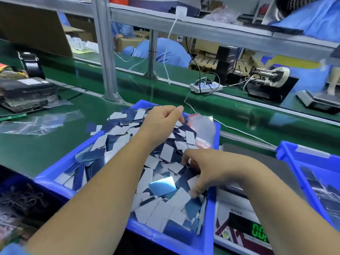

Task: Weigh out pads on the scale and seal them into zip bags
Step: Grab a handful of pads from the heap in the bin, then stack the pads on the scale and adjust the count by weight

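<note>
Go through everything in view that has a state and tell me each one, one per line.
Blue bin: heaped with pads.
Zip bag: held up by left hand, looks empty.
Right hand: fingers dug into the pads.
Scale: on, platform bare.
Spare bags: lying flat on the belt.

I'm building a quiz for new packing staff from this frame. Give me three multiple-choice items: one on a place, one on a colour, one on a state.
1. Where is the scale?
A. right of the pad bin
B. on the overhead shelf
C. inside the bin

2. What colour is the bin that holds the pads?
A. red
B. blue
C. yellow

3. What is the left hand doing?
A. resting flat on the belt
B. pressing the scale
C. pinching a clear zip bag

Answers:
1 A, it sits against the bin's right wall.
2 B, its rim is bright blue.
3 C, its fingertips pinch the bag's edge over the pads, while the right hand digs among the pads.
</note>
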Available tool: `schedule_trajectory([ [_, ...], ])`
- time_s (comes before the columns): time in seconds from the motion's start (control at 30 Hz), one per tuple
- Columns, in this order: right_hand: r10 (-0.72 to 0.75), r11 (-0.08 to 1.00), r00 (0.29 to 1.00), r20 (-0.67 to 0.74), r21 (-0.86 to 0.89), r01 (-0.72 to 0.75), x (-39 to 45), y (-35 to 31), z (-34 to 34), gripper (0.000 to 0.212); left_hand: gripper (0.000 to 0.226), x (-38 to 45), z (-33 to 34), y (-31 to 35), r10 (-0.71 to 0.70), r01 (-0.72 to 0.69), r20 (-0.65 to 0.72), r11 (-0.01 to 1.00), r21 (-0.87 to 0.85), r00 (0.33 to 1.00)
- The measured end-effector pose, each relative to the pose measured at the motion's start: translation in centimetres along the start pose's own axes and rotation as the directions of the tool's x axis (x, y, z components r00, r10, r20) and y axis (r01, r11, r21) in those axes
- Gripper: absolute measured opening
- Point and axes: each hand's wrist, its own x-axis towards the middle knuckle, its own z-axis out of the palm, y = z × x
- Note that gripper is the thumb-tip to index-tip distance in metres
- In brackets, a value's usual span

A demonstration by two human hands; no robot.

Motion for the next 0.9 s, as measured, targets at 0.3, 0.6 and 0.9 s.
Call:
schedule_trajectory([
  [0.3,-0.078,0.992,0.996,-0.036,0.098,0.082,-0.1,0.4,-0.6,0.044,0.041,-0.1,0.0,-0.1,-0.024,0.024,0.017,1.000,-0.002,1.000],
  [0.6,-0.219,0.935,0.938,-0.268,0.219,0.280,-1.0,1.1,-0.5,0.037,0.042,0.1,0.2,-0.4,-0.054,0.054,0.025,0.999,-0.005,0.998],
  [0.9,0.029,0.736,0.871,-0.491,0.600,0.314,-2.9,4.6,-2.0,0.027,0.036,-0.4,0.6,0.7,-0.042,0.045,0.079,0.999,-0.031,0.996],
])
